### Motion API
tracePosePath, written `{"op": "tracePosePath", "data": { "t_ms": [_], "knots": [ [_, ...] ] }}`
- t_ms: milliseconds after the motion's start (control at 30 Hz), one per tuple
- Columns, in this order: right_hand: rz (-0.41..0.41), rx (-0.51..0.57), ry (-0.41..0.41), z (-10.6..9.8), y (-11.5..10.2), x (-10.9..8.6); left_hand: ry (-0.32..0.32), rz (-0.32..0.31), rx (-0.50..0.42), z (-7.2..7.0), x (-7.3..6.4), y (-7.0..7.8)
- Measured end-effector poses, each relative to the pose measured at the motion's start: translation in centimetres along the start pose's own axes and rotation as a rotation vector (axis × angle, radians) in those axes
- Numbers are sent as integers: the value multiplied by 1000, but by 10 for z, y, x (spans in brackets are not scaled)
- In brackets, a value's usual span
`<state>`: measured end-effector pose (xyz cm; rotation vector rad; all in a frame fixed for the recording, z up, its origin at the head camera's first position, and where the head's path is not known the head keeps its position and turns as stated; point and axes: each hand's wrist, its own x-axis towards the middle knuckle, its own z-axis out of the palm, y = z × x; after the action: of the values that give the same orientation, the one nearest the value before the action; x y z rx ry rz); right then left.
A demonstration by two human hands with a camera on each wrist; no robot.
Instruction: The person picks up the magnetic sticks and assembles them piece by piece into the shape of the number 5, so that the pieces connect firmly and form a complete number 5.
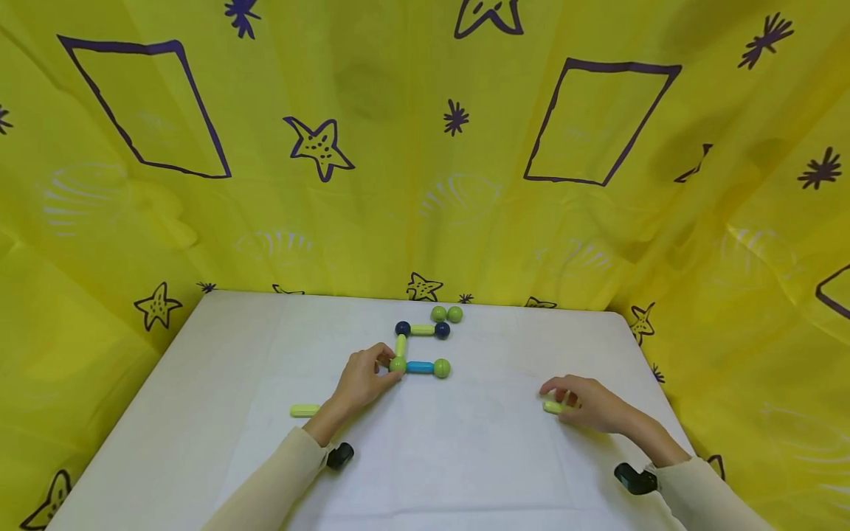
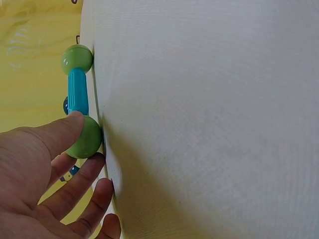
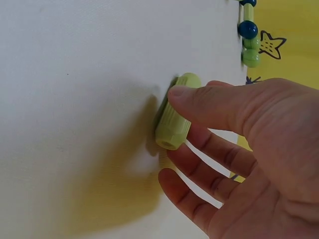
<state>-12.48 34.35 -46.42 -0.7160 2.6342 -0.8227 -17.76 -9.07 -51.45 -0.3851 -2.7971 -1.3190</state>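
Note:
My left hand (image 1: 361, 380) pinches a green ball (image 2: 85, 139) at the near left corner of a C-shaped figure made of balls and rods. From that ball a blue rod (image 1: 420, 367) runs right to another green ball (image 1: 442, 368). A yellow-green rod (image 1: 401, 345) leads away from it to a dark blue ball (image 1: 403, 328). One more yellow-green rod (image 1: 422, 330) links this to a second dark blue ball (image 1: 442, 330). On the right, my right hand (image 1: 591, 405) holds a loose yellow-green rod (image 3: 174, 122) between thumb and fingers, close to the tabletop.
Two loose green balls (image 1: 447, 314) lie side by side behind the figure, near the far edge of the white table (image 1: 478, 457). Another yellow-green rod (image 1: 305, 411) lies left of my left wrist. A yellow patterned curtain (image 1: 385, 214) surrounds the back and sides.

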Motion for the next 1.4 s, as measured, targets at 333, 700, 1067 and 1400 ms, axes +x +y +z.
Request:
{"op": "tracePosePath", "data": {
  "t_ms": [333,700,1067,1400],
  "knots": [
    [24,24,25,5,5,-1,5,2,5,0,0,-1],
    [22,14,34,6,4,-2,14,15,7,0,1,-1],
    [11,13,53,-4,0,0,8,13,2,0,-1,0],
    [-96,57,157,-20,-6,-3,0,4,9,0,0,0]
  ]
}}
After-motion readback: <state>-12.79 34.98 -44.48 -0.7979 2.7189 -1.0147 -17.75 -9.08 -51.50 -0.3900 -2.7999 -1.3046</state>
